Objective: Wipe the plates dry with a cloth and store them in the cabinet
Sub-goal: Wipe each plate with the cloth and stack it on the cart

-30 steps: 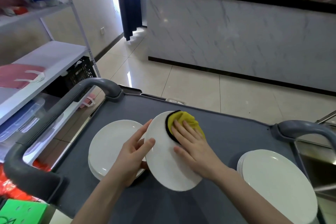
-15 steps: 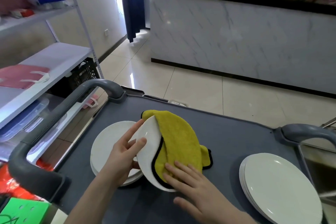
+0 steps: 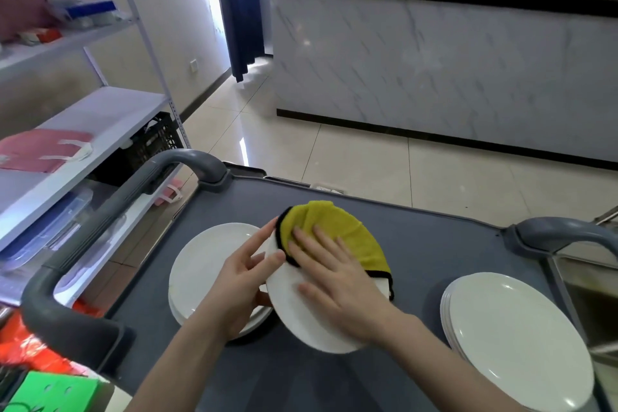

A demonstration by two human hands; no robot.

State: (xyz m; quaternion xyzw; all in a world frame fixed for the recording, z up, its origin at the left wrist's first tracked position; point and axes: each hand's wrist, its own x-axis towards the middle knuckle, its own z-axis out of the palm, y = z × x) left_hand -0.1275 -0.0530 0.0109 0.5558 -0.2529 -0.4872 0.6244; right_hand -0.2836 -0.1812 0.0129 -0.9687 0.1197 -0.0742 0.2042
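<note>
Grey cart (image 3: 434, 244): left stack (image 3: 207, 264), held plate (image 3: 301, 314), right stack (image 3: 515, 341).

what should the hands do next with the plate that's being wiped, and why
Probably slide the right hand with the yellow cloth down across the plate. The left hand grips the plate's left edge, holding it tilted over the cart. The cloth covers only its upper part, and the lower face is bare, likely unwiped.
</note>
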